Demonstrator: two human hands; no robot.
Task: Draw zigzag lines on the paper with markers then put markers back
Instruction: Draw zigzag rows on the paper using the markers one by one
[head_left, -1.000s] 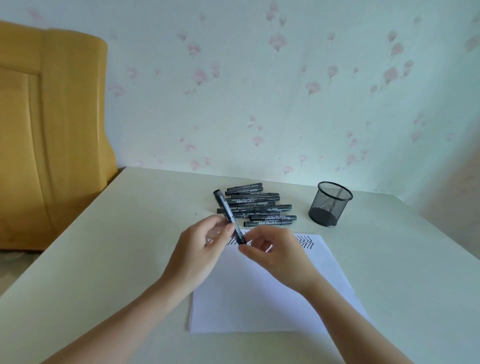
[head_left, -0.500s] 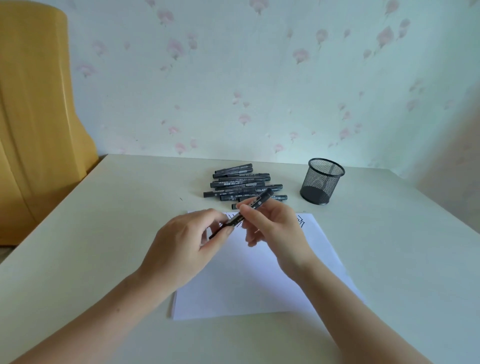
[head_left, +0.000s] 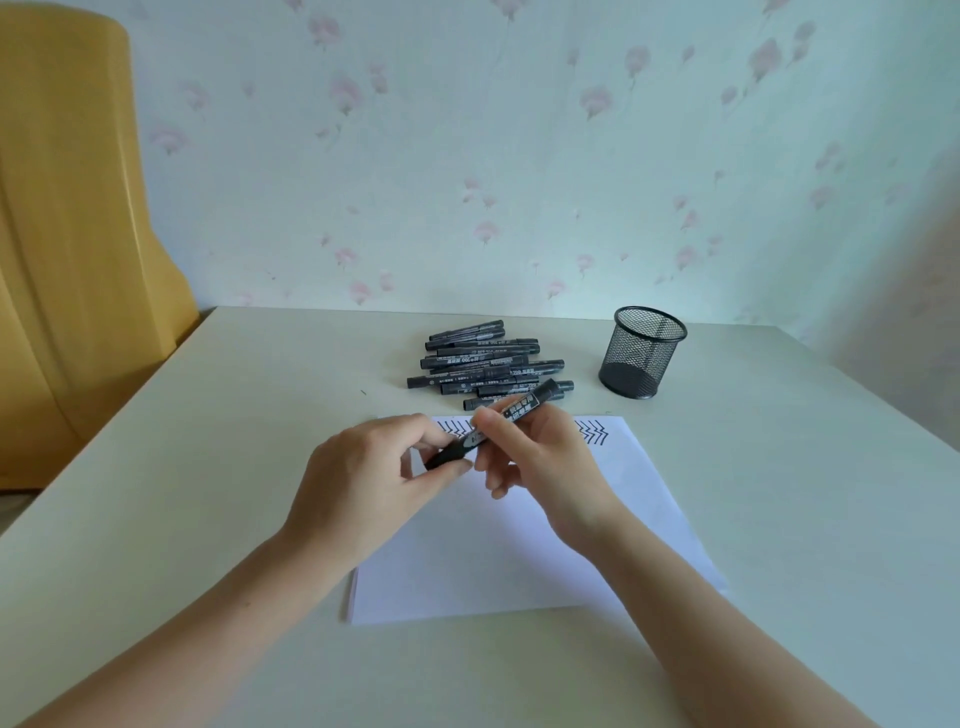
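i see both hands over the paper (head_left: 519, 551) sharing one marker (head_left: 498, 421): my left hand (head_left: 374, 483) pinches its lower end, my right hand (head_left: 540, 457) grips the barrel. they cover part of the zigzags (head_left: 592, 431). behind lie the marker pile (head_left: 483, 364) and, right of it, the mesh cup (head_left: 641, 351).

Black wire-mesh cup (head_left: 644, 353), matt paper (head_left: 519, 545)
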